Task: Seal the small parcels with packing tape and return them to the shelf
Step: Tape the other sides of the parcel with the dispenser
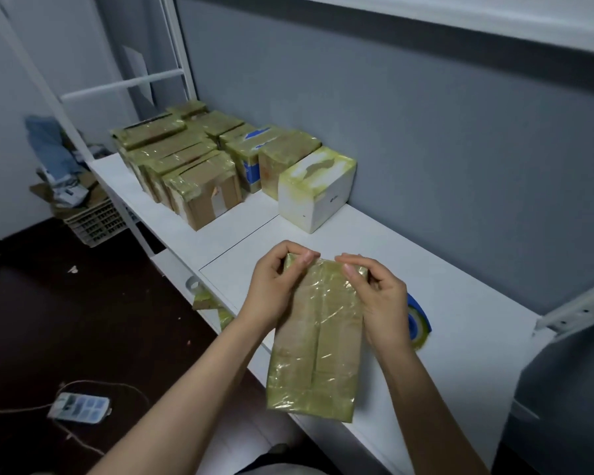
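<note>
A flat cardboard parcel [318, 341] wrapped in yellowish clear tape is held above the white shelf top [460, 337]. My left hand [276, 286] grips its far left corner, thumb on top. My right hand [379, 296] grips the far right corner the same way. A roll of packing tape [419, 323] with a blue core lies on the shelf just right of my right hand, partly hidden by it. Several taped parcels [186, 166] stand in rows at the far left end of the shelf, and a white taped box [316, 190] is the nearest of them.
A grey wall runs behind the shelf. A white metal frame [124, 84] rises at the far left. On the dark floor lie a power strip [79, 407] with cords, a plastic crate [95, 221] of cardboard scraps and tape offcuts [210, 303] by the shelf edge.
</note>
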